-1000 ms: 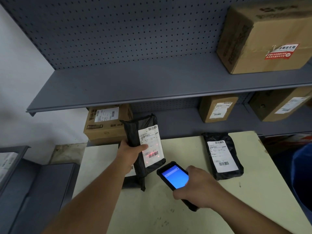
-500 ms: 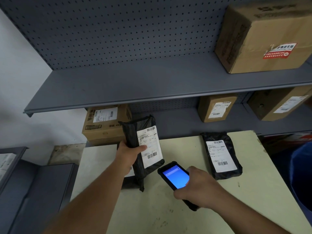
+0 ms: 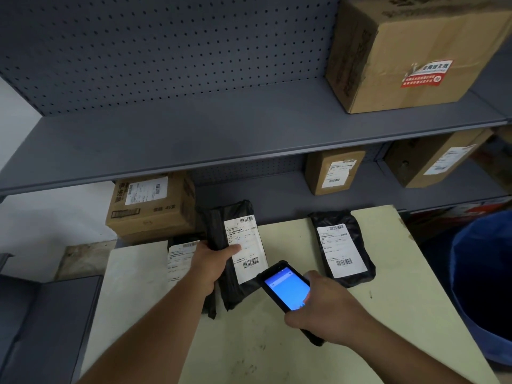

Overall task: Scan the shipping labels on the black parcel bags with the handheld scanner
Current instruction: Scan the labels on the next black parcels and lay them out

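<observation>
Three black bags show. The left hand [image 3: 213,261] grips one bag [image 3: 235,245] upright over the table [image 3: 401,314], thumb on its white label [image 3: 245,248]. A second bag [image 3: 342,249] lies flat, label up, at the table's far right. A third bag [image 3: 180,257] lies behind the left wrist, mostly hidden, only its label and a black edge showing. The right hand [image 3: 329,311] is clenched round the one scanner [image 3: 286,291], blue screen lit, its top just below the held bag's lower barcode.

A second ago red scan light lay on that barcode; now it is gone. The third bag, then covered by the hand, is partly uncovered.

Four boxes sit on the shelves: one [image 3: 410,51] above, three on the lower shelf [image 3: 151,206] [image 3: 333,170] [image 3: 435,159]. A blue bin [image 3: 482,278] is cut off at the right. Label print is too small to read.
</observation>
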A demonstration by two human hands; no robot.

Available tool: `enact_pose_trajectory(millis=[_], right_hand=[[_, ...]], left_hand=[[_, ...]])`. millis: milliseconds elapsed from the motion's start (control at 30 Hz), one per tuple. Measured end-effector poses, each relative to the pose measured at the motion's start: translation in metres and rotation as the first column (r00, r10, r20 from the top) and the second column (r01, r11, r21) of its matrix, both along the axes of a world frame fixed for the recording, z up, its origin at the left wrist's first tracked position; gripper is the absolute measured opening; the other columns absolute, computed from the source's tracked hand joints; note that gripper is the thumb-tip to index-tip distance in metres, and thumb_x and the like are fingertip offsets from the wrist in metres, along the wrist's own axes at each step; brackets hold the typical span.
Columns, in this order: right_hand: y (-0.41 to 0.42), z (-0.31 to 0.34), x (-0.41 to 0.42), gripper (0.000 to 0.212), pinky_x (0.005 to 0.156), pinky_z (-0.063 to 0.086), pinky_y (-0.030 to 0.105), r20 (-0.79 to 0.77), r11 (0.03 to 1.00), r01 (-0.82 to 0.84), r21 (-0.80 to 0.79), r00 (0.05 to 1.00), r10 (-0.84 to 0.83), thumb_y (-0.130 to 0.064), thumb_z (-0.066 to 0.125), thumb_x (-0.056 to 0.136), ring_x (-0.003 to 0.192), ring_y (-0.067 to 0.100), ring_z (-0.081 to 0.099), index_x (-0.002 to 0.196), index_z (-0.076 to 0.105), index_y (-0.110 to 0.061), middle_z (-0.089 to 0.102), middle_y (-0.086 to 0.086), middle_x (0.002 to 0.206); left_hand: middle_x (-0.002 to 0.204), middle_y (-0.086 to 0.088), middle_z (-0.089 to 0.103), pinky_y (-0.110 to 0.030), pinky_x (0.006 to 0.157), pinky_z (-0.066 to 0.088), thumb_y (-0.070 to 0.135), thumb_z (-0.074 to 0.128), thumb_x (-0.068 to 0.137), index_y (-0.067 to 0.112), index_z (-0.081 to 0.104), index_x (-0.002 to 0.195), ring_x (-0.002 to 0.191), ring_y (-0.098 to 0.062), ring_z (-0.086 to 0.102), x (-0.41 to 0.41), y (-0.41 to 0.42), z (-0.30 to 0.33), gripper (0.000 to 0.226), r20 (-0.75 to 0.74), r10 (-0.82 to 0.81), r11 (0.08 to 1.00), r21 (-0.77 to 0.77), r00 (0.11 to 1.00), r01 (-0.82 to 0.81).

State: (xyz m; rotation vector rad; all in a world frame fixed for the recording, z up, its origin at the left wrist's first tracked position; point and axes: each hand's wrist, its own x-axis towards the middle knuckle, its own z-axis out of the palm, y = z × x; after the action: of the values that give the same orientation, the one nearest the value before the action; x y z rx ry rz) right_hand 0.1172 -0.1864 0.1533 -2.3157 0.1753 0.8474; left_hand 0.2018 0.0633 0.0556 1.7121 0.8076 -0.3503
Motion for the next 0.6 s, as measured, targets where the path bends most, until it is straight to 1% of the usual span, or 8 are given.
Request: enact_pose_trajectory(millis=[67,133,233,300,367,400,467,600], right_hand=[[-0.008,-0.002,0.001,0.047,0.064,0.052,0.033,-0.001,1.0,0.019,0.007,1.0,-0.019,-0.041,0.076,0.063,0.075,0.017,0.063,0.098,0.053,-0.019,0.063,0.0,0.092],[-0.016,-0.005,0.002,0.044,0.061,0.049,0.032,0.008,0.999,0.038,0.013,0.999,-0.038,-0.039,0.076,0.064,0.069,0.015,0.058,0.094,0.05,-0.019,0.061,-0.001,0.088],[-0.025,-0.007,0.004,0.04,0.059,0.045,0.027,0.017,0.999,0.041,-0.008,0.999,-0.041,-0.036,0.078,0.069,0.068,0.012,0.056,0.092,0.049,-0.021,0.059,-0.003,0.087],[-0.031,-0.009,0.006,0.04,0.06,0.045,0.026,0.017,0.999,0.044,-0.015,0.999,-0.044,-0.036,0.078,0.07,0.07,0.012,0.057,0.094,0.049,-0.021,0.059,-0.003,0.089],[-0.037,-0.011,0.008,0.041,0.062,0.047,0.026,0.011,0.998,0.053,-0.014,0.999,-0.053,-0.036,0.079,0.071,0.074,0.013,0.06,0.096,0.05,-0.021,0.06,-0.002,0.091],[-0.041,-0.012,0.009,0.041,0.062,0.047,0.026,0.005,0.998,0.057,-0.016,0.998,-0.057,-0.036,0.078,0.071,0.075,0.013,0.061,0.097,0.051,-0.022,0.061,-0.002,0.093],[-0.048,-0.014,0.01,0.04,0.062,0.048,0.026,0.0,0.997,0.074,-0.019,0.997,-0.074,-0.036,0.078,0.07,0.075,0.013,0.063,0.097,0.051,-0.022,0.062,-0.001,0.094],[-0.061,-0.02,0.011,0.041,0.061,0.051,0.029,-0.011,0.995,0.094,-0.016,0.996,-0.094,-0.038,0.075,0.067,0.079,0.016,0.067,0.096,0.05,-0.023,0.062,0.0,0.095]], left_hand=[[0.12,-0.001,0.077,-0.053,0.099,0.058,0.06,0.089,0.041,0.022,0.067,0.13,0.109,-0.028,0.073,0.002,-0.007,-0.011,0.099,0.012,-0.016,1.0,-0.006,1.0,0.016],[0.122,-0.002,0.077,-0.051,0.099,0.059,0.056,0.092,0.045,0.022,0.066,0.132,0.108,-0.028,0.074,0.004,-0.018,-0.013,0.097,0.005,-0.03,0.999,-0.023,1.0,0.03],[0.119,-0.004,0.077,-0.048,0.1,0.058,0.038,0.093,0.071,0.02,0.069,0.128,0.108,-0.03,0.073,0.006,-0.032,-0.017,0.065,-0.011,-0.039,0.999,-0.035,0.999,0.039],[0.114,-0.003,0.077,-0.045,0.097,0.058,0.033,0.091,0.076,0.021,0.072,0.117,0.104,-0.029,0.073,0.008,-0.039,-0.027,0.047,-0.031,-0.047,0.998,-0.039,0.998,0.046],[0.1,0.001,0.076,-0.038,0.088,0.058,0.03,0.09,0.08,0.025,0.072,0.1,0.095,-0.024,0.073,0.011,-0.048,-0.035,0.027,-0.053,-0.065,0.997,-0.05,0.996,0.062],[0.094,0.003,0.075,-0.034,0.081,0.056,0.029,0.089,0.081,0.024,0.071,0.097,0.089,-0.022,0.072,0.012,-0.053,-0.039,0.024,-0.058,-0.065,0.997,-0.048,0.996,0.062],[0.094,0.001,0.077,-0.029,0.072,0.054,0.027,0.089,0.082,0.017,0.073,0.103,0.085,-0.02,0.074,0.015,-0.063,-0.046,0.029,-0.069,-0.061,0.997,-0.051,0.996,0.058],[0.103,-0.008,0.081,-0.027,0.067,0.056,0.028,0.091,0.078,0.011,0.076,0.111,0.087,-0.024,0.078,0.017,-0.083,-0.063,0.04,-0.09,-0.029,0.999,-0.038,0.996,0.025]])
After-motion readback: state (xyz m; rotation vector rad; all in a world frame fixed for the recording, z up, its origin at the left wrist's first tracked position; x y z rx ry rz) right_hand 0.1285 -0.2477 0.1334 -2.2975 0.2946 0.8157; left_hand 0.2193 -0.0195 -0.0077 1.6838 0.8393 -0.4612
